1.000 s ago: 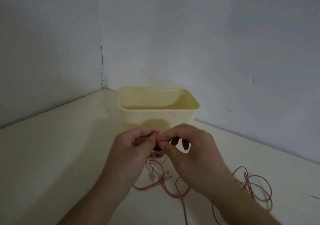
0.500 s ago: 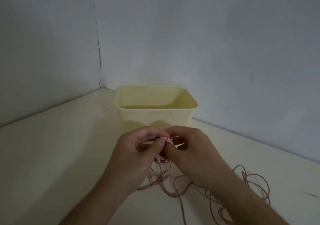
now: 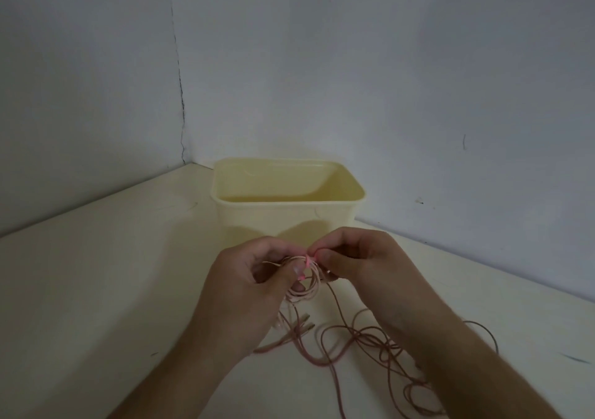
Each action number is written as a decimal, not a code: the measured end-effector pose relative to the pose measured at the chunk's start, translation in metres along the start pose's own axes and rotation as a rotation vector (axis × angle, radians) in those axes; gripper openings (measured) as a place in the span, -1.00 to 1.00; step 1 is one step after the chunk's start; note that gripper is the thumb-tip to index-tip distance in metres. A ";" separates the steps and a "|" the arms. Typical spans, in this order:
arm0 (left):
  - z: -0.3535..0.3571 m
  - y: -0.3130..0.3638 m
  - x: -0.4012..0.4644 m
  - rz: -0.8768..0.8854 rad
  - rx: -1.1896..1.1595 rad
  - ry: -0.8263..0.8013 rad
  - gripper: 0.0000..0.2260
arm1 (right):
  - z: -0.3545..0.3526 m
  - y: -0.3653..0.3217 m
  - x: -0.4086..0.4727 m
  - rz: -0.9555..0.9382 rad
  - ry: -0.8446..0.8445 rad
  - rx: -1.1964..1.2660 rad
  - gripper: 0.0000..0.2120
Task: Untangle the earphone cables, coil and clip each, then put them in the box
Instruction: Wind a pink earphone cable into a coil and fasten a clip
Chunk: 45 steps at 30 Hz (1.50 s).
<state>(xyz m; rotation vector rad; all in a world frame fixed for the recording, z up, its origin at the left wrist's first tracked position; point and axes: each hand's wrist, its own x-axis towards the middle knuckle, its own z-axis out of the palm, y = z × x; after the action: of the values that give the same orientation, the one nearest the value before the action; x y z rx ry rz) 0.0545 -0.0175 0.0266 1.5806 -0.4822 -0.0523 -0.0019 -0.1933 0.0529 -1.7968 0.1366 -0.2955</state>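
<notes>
My left hand holds a small coil of pale pink earphone cable just in front of the cream box. My right hand pinches a bright pink clip at the top of that coil. Loose ends with plugs hang from the coil onto the table. A second, darker pink cable lies in tangled loops on the table under my right forearm. The box is open at the top, and nothing shows inside the part of it that I can see.
The cream table sits in a corner of two grey walls, with a crack running down the corner. A dark mark lies on the table at the far right.
Both hands have shifted slightly, staying together in front of the box. The coil and the pink clip between my fingers have come more into view.
</notes>
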 end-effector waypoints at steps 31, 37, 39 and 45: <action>0.002 0.000 -0.004 -0.020 0.099 -0.020 -0.65 | 0.001 -0.016 -0.003 0.054 0.286 0.343 -0.76; 0.001 -0.005 0.000 0.025 0.104 -0.023 -0.80 | 0.000 -0.026 -0.005 0.045 0.339 0.439 -0.79; 0.000 -0.004 0.000 0.011 0.074 -0.021 -0.82 | -0.003 -0.024 -0.002 0.075 0.384 0.411 -0.80; -0.003 -0.004 0.003 0.054 0.068 0.044 -0.80 | -0.011 -0.004 0.007 0.178 0.348 0.099 -0.86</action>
<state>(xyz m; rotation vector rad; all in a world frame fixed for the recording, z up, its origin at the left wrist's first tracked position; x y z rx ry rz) 0.0596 -0.0158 0.0237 1.6307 -0.4962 0.0408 0.0017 -0.2048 0.0601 -1.6107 0.5163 -0.4765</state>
